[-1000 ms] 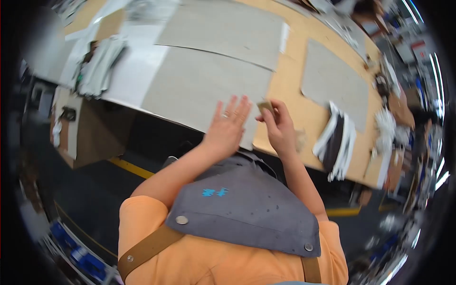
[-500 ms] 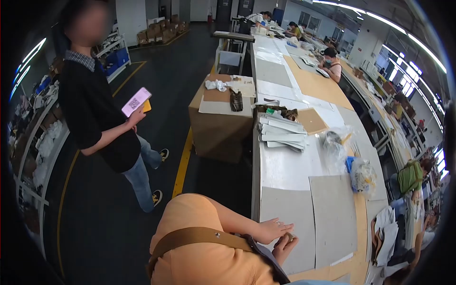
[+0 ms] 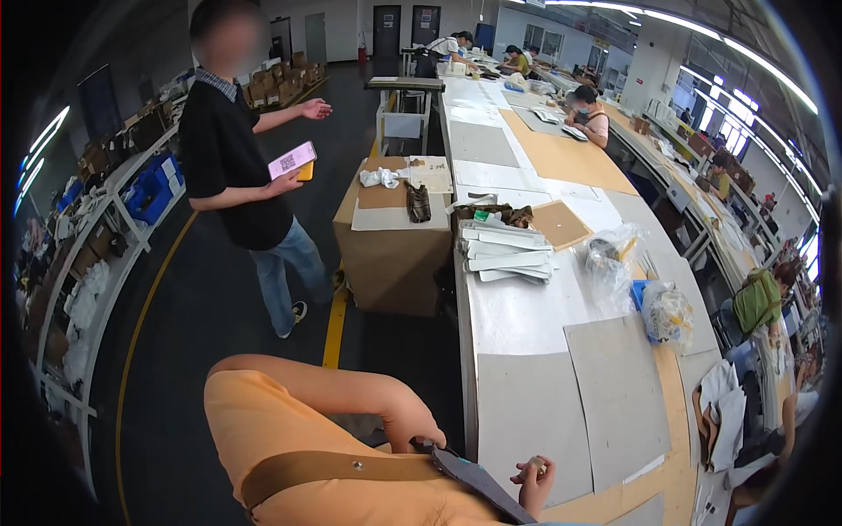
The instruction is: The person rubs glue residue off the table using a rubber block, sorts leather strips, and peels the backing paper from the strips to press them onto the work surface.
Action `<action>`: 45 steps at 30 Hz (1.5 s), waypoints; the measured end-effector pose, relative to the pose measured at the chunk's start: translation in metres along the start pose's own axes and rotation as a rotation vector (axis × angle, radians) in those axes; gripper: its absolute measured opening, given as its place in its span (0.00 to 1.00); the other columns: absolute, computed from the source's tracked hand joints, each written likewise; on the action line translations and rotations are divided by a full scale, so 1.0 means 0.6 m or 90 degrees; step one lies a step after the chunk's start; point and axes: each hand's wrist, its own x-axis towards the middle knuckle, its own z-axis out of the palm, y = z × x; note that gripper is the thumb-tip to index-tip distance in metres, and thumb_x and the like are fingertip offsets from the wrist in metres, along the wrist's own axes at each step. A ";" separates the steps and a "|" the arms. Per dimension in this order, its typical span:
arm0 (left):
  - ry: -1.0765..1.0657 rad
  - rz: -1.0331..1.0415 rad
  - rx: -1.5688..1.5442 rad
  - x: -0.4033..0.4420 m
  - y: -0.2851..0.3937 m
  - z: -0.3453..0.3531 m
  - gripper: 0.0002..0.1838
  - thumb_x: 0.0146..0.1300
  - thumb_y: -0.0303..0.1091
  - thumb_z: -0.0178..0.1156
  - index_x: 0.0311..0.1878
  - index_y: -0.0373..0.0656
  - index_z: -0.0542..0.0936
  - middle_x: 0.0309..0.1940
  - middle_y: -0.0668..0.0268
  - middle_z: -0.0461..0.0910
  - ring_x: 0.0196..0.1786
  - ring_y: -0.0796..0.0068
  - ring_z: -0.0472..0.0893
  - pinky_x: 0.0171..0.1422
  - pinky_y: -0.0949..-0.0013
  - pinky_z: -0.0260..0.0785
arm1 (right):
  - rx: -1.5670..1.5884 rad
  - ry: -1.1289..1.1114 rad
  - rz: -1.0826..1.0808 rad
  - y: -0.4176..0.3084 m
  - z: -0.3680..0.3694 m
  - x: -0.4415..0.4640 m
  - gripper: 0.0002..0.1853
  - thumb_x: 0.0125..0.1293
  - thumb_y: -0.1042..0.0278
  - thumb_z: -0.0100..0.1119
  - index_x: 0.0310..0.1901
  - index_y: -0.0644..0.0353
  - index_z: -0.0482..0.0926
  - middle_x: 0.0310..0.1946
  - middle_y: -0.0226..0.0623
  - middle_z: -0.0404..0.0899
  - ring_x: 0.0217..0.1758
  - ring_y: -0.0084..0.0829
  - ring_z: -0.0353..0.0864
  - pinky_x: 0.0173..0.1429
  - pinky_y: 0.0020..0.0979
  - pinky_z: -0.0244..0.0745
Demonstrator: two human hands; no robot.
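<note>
My left hand (image 3: 424,431) is bent in against the dark apron (image 3: 478,480) at my front, its fingers mostly hidden by the apron's edge. My right hand (image 3: 537,482) is raised beside the table's near edge, fingers curled around a small brownish-grey piece (image 3: 533,463) too small to name. Beyond that hand, two grey boards (image 3: 531,412) lie on the work table. Farther up the table is a stack of pale flat strips (image 3: 507,252), with camouflage-patterned material (image 3: 509,215) behind it.
A person in black (image 3: 241,149) stands left in the aisle, holding a phone (image 3: 292,160). A cardboard box (image 3: 390,272) stands beside the table. Clear plastic bags (image 3: 668,314) lie along the table's far side. Shelving (image 3: 114,237) lines the left; other people sit at far tables.
My left hand has left my right hand and drawn back to the apron. My right hand has moved slightly down, still holding the small piece. The standing person has stretched out an arm.
</note>
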 end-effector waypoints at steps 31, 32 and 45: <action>0.615 0.548 0.137 -0.069 0.173 0.109 0.25 0.44 0.58 0.69 0.36 0.46 0.82 0.20 0.74 0.69 0.20 0.76 0.67 0.29 0.73 0.57 | -0.128 0.017 0.001 0.021 -0.021 -0.184 0.17 0.64 0.75 0.44 0.54 0.58 0.63 0.30 0.35 0.74 0.21 0.19 0.69 0.24 0.22 0.69; 0.638 0.560 0.188 -0.078 0.182 0.109 0.26 0.43 0.59 0.69 0.36 0.47 0.82 0.21 0.75 0.69 0.19 0.77 0.66 0.28 0.73 0.56 | -0.132 0.026 0.003 0.021 -0.025 -0.189 0.17 0.64 0.75 0.44 0.54 0.58 0.63 0.29 0.35 0.74 0.21 0.19 0.69 0.24 0.22 0.69; 0.813 1.526 0.701 -0.197 0.359 0.069 0.14 0.59 0.46 0.54 0.21 0.52 0.70 0.17 0.85 0.65 0.20 0.94 0.65 0.33 0.83 0.59 | -0.285 -0.055 -0.002 0.006 -0.017 -0.156 0.18 0.61 0.71 0.47 0.53 0.55 0.67 0.25 0.39 0.77 0.27 0.31 0.78 0.30 0.32 0.73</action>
